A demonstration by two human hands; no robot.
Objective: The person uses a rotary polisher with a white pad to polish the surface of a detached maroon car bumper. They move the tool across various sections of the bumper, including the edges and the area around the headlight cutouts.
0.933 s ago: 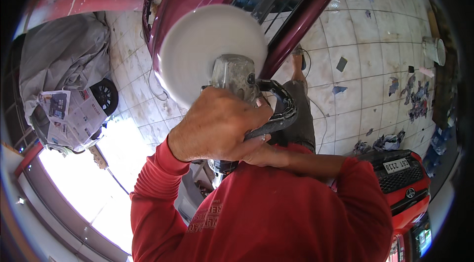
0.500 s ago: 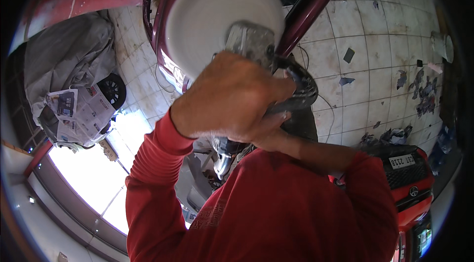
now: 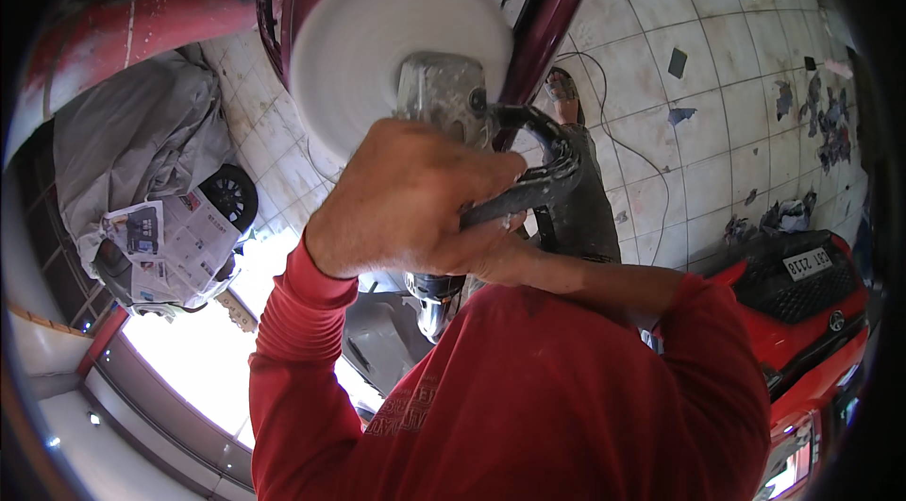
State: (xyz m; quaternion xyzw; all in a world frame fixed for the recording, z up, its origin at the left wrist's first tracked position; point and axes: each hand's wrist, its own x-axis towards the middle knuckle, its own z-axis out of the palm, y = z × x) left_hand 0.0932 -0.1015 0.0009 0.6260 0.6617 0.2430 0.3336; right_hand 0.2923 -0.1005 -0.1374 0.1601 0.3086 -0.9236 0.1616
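Note:
A polisher (image 3: pixel 436 91) with a grey, dust-smeared head is in both my hands. Its round white pad (image 3: pixel 354 43) looks smeared, as if spinning, and overlaps a maroon car panel (image 3: pixel 559 25); whether they touch I cannot tell. My left hand (image 3: pixel 401 194) is closed around the polisher behind its head, with the thumb by the black loop handle (image 3: pixel 552 166). Crossing in from the right, my right hand (image 3: pixel 498 254) lies under the left one, closed on the tool's body. Most of its fingers are hidden.
A thin cable (image 3: pixel 634 150) curves over the tiled floor (image 3: pixel 703 175), near my foot (image 3: pixel 564 95). Paper scraps (image 3: pixel 830 128) lie at the right. Beyond them stands a red car (image 3: pixel 755 298). A grey cover with newspaper (image 3: pixel 175 251) and a wheel (image 3: pixel 229 197) are at left.
The polisher and both hands have shifted left in the picture, and the pad sits slightly lower. My view has moved too, bringing my foot into sight. Both hands keep their hold.

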